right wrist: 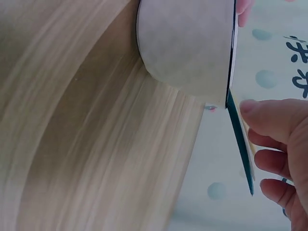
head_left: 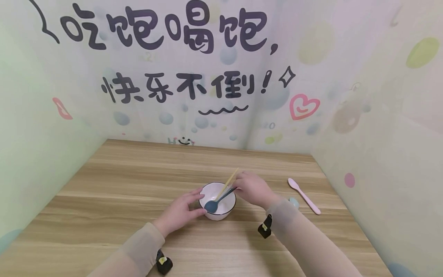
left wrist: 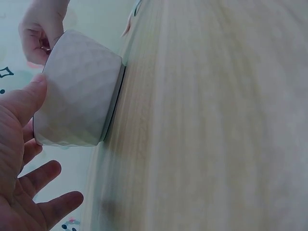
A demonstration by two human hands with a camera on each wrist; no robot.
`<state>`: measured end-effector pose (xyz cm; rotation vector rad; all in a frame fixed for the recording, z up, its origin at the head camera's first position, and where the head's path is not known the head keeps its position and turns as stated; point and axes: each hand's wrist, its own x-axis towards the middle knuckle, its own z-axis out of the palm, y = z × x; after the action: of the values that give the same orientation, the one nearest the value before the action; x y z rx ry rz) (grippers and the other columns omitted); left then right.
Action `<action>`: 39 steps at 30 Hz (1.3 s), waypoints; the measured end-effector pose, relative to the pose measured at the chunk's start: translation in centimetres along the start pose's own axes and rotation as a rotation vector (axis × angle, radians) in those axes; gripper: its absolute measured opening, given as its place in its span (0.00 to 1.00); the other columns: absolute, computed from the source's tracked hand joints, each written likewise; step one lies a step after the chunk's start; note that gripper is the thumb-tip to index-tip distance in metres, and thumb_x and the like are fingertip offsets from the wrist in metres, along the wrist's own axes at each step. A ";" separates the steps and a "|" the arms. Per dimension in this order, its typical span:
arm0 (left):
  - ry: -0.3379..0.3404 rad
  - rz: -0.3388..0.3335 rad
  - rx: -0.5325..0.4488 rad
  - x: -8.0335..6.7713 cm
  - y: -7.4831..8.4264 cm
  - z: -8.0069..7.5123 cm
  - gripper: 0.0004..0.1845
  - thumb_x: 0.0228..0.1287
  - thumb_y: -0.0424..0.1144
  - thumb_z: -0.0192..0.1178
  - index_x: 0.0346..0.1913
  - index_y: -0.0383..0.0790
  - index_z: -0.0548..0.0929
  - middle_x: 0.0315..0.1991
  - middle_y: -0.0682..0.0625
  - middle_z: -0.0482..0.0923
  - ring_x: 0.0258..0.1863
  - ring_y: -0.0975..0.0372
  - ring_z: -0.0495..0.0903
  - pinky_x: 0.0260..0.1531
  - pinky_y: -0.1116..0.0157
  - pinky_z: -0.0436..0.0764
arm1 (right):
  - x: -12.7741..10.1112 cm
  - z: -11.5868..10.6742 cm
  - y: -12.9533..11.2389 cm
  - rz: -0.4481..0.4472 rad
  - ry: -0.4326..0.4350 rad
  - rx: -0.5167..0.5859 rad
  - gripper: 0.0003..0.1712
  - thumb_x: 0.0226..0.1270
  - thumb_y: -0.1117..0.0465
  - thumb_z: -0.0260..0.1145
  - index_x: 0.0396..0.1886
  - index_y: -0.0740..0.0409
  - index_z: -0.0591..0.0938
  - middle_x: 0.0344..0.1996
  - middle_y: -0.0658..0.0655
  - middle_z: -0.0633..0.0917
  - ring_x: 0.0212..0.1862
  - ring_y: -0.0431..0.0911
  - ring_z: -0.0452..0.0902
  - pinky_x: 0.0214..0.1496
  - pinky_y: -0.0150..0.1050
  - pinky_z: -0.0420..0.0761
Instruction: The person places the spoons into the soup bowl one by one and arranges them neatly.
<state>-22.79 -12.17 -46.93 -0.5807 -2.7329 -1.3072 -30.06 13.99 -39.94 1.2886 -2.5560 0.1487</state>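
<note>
On the wood-grain table (head_left: 138, 173), a pale-pink spoon (head_left: 304, 196) and small light-blue obj. (head_left: 294, 202) lie at R, the latter partly blocked by the R sleeve (head_left: 288, 221). L hand (head_left: 182, 211) grips the round white bowl w/ dark rim (head_left: 217, 217); R hand (head_left: 254, 188), fingers bent, is at the handle of the dark-teal spoon (head_left: 219, 201), leaning in the bowl beside a thin yellow stick (head_left: 228, 181), but if it pinches, I can't tell. L wrist view shows the bowl's faceted wall, only head view its inside.
</note>
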 end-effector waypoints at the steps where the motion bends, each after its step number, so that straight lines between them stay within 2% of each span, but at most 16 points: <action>1: 0.000 -0.002 -0.001 0.0 0.0 0.0 0.30 0.58 0.47 0.69 0.61 0.35 0.78 0.69 0.44 0.65 0.69 0.49 0.63 0.66 0.49 0.63 | -0.2 0.0 0.1 0.020 0.013 0.015 0.05 0.54 0.66 0.72 0.30 0.52 0.88 0.28 0.47 0.81 0.33 0.43 0.74 0.38 0.38 0.78; 11: 0.002 -0.005 -0.003 -0.1 0.1 -0.1 0.30 0.58 0.47 0.69 0.61 0.35 0.78 0.69 0.45 0.65 0.69 0.50 0.62 0.66 0.49 0.63 | -1.7 0.3 0.9 0.169 0.073 0.125 0.05 0.57 0.64 0.73 0.34 0.54 0.88 0.31 0.46 0.82 0.34 0.41 0.76 0.37 0.37 0.79; 19: 0.003 -0.018 -0.008 -0.1 0.1 -0.2 0.30 0.58 0.47 0.69 0.61 0.36 0.78 0.70 0.45 0.65 0.69 0.50 0.62 0.67 0.49 0.62 | -3.3 0.7 1.4 0.373 0.119 0.236 0.04 0.60 0.64 0.71 0.35 0.55 0.88 0.29 0.45 0.81 0.35 0.41 0.76 0.39 0.39 0.79; 29: -0.004 -0.032 0.006 -0.2 0.2 -0.2 0.30 0.58 0.48 0.68 0.61 0.37 0.78 0.70 0.47 0.64 0.70 0.51 0.61 0.67 0.50 0.62 | -5.6 1.0 2.1 0.538 0.194 0.346 0.07 0.62 0.63 0.69 0.39 0.58 0.87 0.33 0.50 0.82 0.36 0.44 0.77 0.40 0.42 0.80; 39: -0.005 -0.035 0.005 -0.2 0.3 -0.2 0.30 0.58 0.47 0.69 0.61 0.37 0.78 0.70 0.46 0.64 0.69 0.51 0.62 0.67 0.49 0.62 | -8.5 1.5 3.3 0.759 0.178 0.410 0.11 0.65 0.60 0.66 0.45 0.59 0.85 0.36 0.53 0.82 0.36 0.45 0.75 0.35 0.38 0.77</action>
<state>-22.53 -12.17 -46.61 -0.5392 -2.7621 -1.3079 -28.21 22.23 -43.70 0.3007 -2.7915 0.9217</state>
